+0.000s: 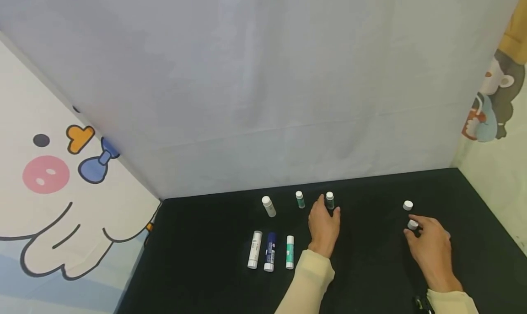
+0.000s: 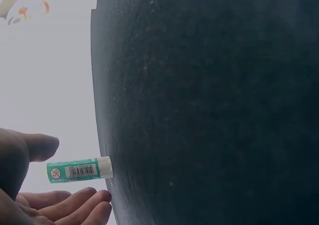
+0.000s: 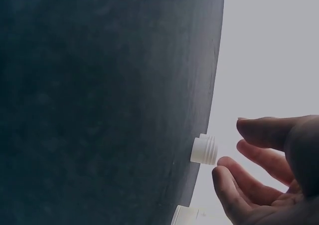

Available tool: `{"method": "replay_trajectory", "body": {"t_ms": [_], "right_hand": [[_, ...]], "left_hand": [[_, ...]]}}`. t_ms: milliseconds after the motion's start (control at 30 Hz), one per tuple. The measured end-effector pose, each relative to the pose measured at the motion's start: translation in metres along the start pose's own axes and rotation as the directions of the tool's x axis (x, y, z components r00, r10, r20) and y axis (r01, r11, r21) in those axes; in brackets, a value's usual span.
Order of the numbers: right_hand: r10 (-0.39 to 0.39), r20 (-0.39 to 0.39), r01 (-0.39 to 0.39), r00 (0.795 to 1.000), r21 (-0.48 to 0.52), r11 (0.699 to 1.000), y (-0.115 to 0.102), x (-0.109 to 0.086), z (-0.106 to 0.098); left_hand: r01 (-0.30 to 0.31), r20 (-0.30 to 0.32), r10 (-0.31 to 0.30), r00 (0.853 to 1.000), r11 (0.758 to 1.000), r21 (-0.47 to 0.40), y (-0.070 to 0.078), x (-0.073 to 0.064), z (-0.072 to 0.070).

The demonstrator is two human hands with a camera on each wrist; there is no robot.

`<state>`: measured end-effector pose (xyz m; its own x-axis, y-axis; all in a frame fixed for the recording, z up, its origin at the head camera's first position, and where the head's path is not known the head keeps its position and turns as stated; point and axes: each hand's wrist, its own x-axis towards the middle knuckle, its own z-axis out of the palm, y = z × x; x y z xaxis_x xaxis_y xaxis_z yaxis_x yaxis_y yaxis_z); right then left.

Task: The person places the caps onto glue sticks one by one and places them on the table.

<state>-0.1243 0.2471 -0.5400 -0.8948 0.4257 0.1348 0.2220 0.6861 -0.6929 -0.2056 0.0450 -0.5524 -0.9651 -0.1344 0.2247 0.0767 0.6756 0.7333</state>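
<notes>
My left hand is beside a small green stick with white ends, standing upright near the table's back edge. In the left wrist view, thumb and fingers lie on either side of this green stick, with a gap around it. My right hand hovers at a small white cap on the right. In the right wrist view its thumb and fingers are spread, with the fingertips close to the ridged white cap. A second white cap sits just behind.
Another upright green stick and a white one stand to the left. Nearer lie a white tube, a blue glue stick and a green glue stick. A grey curtain hangs behind the black table.
</notes>
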Motion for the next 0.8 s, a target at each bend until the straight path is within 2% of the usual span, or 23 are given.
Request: {"method": "replay_trajectory", "body": {"t_ms": [367, 800], "right_hand": [[-0.058, -0.019, 0.057, 0.998, -0.022, 0.998, 0.0026, 0.0050, 0.0007], [-0.050, -0.013, 0.049, 0.999, -0.030, 0.998, 0.0029, 0.0077, 0.0003]], "left_hand": [[0.009, -0.013, -0.009, 1.000, 1.000, -0.010, -0.0006, 0.0065, 0.0043], [0.003, -0.046, -0.004, 0.999, 1.000, -0.025, -0.0018, 0.0095, 0.0076]]}}
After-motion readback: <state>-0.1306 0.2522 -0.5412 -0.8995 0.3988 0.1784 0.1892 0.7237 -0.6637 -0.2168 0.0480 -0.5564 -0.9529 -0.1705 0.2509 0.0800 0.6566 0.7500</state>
